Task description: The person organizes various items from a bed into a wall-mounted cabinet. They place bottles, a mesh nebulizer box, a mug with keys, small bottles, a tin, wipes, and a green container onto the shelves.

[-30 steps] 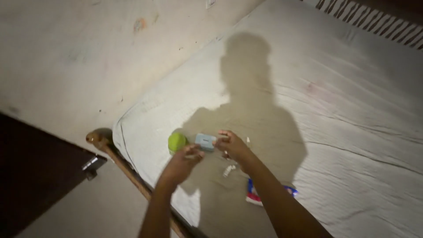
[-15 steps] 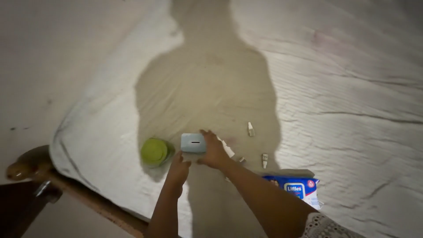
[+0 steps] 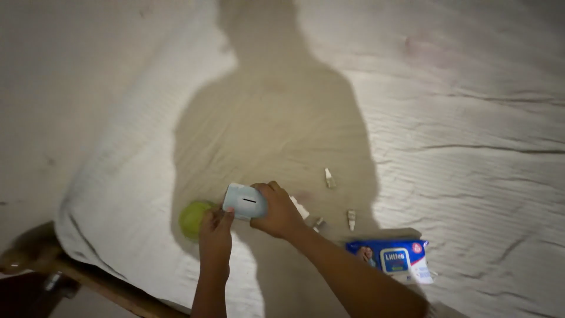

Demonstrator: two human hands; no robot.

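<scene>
2 hands [image 3: 215, 234] [image 3: 278, 212] round tilted pale-blue box [image 3: 243, 201], long axis left-right

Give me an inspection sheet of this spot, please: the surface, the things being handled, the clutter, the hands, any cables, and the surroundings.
Surface: bed with a wrinkled pale sheet; the person's shadow falls across it.
Job's things: small pale blue box, held above the sheet, tilted.
Clutter: green round container beside the left hand; three small pale vials lying on the sheet; blue and white wipes pack near the right forearm.
Hands: right hand grips the box from the side; left hand touches its lower edge.
Cables: nothing seen.
Surroundings: wooden bed frame at lower left, pale wall beyond; dim light.
</scene>
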